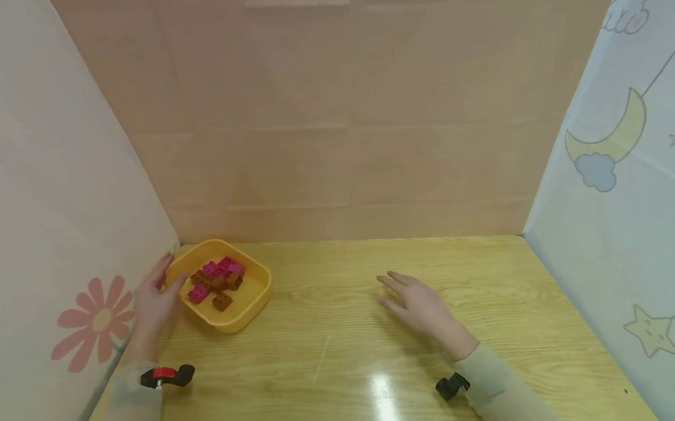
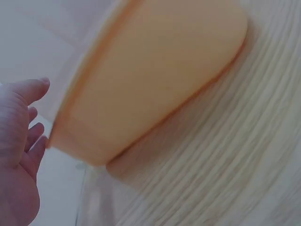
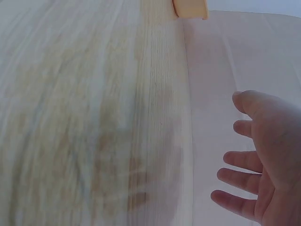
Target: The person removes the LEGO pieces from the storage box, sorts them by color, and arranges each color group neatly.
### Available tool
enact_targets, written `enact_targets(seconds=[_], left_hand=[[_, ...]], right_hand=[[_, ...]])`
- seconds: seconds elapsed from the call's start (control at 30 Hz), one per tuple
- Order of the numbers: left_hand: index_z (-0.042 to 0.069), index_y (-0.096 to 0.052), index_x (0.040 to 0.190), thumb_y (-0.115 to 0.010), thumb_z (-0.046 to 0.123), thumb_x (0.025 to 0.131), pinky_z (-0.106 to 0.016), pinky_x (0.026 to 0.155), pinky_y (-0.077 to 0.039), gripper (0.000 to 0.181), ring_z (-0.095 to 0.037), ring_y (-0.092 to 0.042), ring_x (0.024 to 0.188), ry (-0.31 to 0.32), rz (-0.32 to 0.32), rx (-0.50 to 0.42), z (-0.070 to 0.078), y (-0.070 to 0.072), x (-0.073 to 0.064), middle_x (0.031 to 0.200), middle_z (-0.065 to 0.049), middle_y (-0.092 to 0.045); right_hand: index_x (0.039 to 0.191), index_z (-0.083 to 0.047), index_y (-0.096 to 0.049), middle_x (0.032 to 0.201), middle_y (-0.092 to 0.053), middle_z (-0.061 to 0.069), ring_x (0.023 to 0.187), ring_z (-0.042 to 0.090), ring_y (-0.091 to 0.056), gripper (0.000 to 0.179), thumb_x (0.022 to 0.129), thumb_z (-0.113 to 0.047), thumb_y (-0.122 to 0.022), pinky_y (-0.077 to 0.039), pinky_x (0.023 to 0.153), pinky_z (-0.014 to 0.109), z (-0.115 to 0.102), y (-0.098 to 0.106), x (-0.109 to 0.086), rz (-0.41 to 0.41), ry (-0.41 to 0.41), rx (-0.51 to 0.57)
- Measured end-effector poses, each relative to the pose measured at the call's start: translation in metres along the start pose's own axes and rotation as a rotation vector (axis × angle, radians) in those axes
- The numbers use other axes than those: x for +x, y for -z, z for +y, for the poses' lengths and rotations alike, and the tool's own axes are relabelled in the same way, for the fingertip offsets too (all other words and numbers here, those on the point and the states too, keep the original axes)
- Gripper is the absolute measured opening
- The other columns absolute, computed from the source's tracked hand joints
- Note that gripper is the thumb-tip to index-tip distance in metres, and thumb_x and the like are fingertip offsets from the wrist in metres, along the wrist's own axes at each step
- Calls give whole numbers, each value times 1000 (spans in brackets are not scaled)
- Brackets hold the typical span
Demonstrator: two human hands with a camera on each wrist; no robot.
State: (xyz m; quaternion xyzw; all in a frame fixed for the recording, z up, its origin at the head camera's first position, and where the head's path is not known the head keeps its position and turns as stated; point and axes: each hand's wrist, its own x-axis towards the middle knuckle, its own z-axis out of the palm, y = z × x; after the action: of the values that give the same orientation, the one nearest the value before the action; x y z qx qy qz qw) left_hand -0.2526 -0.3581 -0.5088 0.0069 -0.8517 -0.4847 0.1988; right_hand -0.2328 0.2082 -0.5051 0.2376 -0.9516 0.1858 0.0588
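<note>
A yellow-orange plastic bin (image 1: 258,307) with rounded corners stands at the table's back left, holding several magenta and brown toy bricks (image 1: 218,282). At the bin's left rim is my left hand (image 1: 156,303), thumb and fingers spread apart, the thumb overlapping the rim in the head view. In the left wrist view, my left hand (image 2: 19,141) has loosely bent fingers right beside the bin's outer wall (image 2: 160,70). My right hand (image 1: 419,304) hovers over the table right of centre, fingers extended and holding nothing. The right wrist view shows that hand's fingers (image 3: 240,181) spread.
The wooden table (image 1: 326,370) meets a plain tan backdrop (image 1: 343,137) behind. White patterned sheets rise on both sides, the left sheet (image 1: 44,194) close beside my left hand and the right sheet (image 1: 632,247) beyond the table's right edge.
</note>
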Motion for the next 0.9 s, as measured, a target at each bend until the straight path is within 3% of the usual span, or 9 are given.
enact_targets(seconds=[0.27, 0.43, 0.53, 0.7, 0.9], left_hand=[[7, -34, 167, -64, 31, 109, -52, 128, -25, 70, -49, -28, 155, 174, -44, -56, -11, 10, 4, 174, -18, -27], [11, -29, 169, -59, 46, 110, -60, 123, -32, 75, -48, -31, 154, 253, -79, 42, -19, 9, -1, 171, -23, -29], [12, -33, 168, -59, 48, 109, -65, 119, -37, 74, -49, -38, 151, 257, -50, 94, -22, 6, -1, 168, -24, -34], [7, -40, 164, -64, 45, 107, -60, 116, -43, 73, -46, -49, 144, 236, 10, 102, -23, -2, 2, 162, -24, -44], [-3, -38, 163, -68, 38, 105, -62, 120, -38, 77, -50, -42, 148, 184, 2, 107, -19, -13, 2, 164, -28, -40]], right_hand=[[160, -18, -53, 158, -54, 18, 135, 44, -59, 58, 108, -39, -66, -54, 105, 64, -1, -6, -2, 17, 41, 11], [161, -18, -52, 158, -54, 18, 133, 45, -61, 58, 108, -38, -66, -56, 102, 63, -1, -8, -2, 17, 51, 11], [161, -17, -51, 159, -53, 19, 133, 45, -61, 59, 108, -38, -66, -57, 101, 63, -1, -8, -1, 12, 51, 14], [163, -19, -49, 159, -53, 18, 132, 45, -61, 61, 108, -39, -66, -60, 96, 62, -1, -6, 1, 7, 47, 5], [162, -19, -50, 160, -52, 19, 133, 46, -61, 60, 108, -36, -67, -60, 94, 63, -1, -4, 3, 13, 36, 16]])
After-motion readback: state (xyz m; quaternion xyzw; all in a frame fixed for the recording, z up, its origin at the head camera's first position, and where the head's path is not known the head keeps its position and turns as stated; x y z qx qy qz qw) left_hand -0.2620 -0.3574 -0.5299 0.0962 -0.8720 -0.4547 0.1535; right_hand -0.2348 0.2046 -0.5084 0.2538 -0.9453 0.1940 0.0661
